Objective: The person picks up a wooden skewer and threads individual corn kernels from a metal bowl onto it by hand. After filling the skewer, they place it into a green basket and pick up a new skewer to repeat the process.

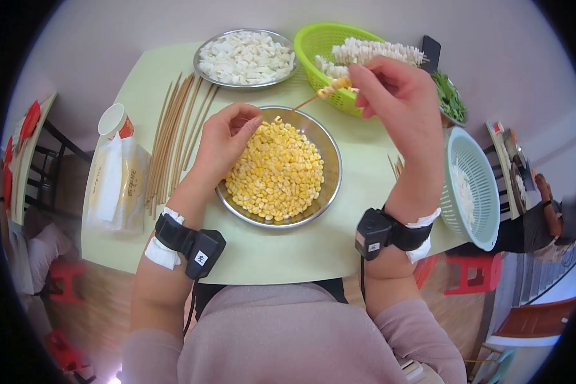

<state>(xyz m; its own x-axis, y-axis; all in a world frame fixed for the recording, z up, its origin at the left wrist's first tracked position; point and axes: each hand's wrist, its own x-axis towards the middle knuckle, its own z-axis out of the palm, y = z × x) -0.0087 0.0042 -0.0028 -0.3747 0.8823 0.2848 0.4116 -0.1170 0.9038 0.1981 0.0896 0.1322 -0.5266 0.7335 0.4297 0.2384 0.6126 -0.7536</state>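
A steel bowl (332, 192) of yellow corn kernels (276, 171) stands in front of me. My left hand (229, 137) is at the bowl's upper left rim, thumb and fingers pinched together; what they hold, if anything, is hidden. Raised to the right of the bowl, my right hand (393, 96) pinches the upper part of a thin wooden skewer (306, 102), which slants down to the bowl's far rim. A few kernels (329, 89) are threaded on it near my right fingertips. Behind them sits a green basket (307, 48) with white-loaded skewers (377, 50).
A plate of white pieces (246, 59) stands at the back. Long sticks (176, 134), a paper cup (113, 120) and a tissue pack (117, 185) lie left. On the right are a phone (431, 52), green leaves (450, 98) and a pale blue basket (485, 185). People sit at both sides.
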